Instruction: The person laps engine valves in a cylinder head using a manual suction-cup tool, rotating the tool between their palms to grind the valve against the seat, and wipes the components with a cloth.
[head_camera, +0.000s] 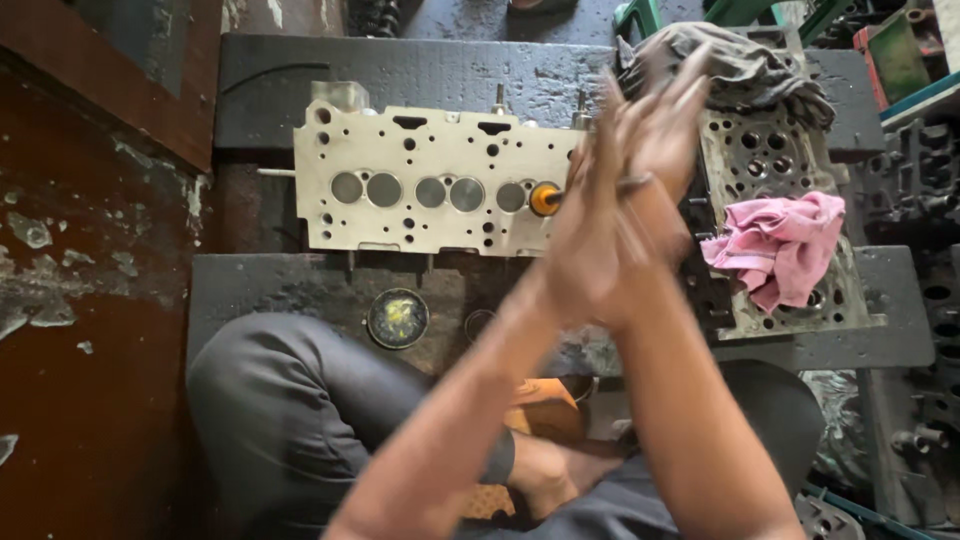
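Note:
A pale metal cylinder head (430, 150) lies flat on a dark slab (280, 290), showing a row of round valve faces. An orange suction cup (544, 198) sits on the rightmost valve, with a thin stick (632, 184) running from it towards me. My left hand (585, 260) and my right hand (655, 125) are pressed palm to palm with the stick between them. Both hands are blurred with motion. Most of the stick is hidden by my palms.
A small round tin (397, 318) of yellowish paste sits on the slab near my knee. A second, dirtier cylinder head (770, 150) lies to the right, with a pink rag (780, 245) on it and a grey rag (740, 65) behind. Engine parts crowd the right edge.

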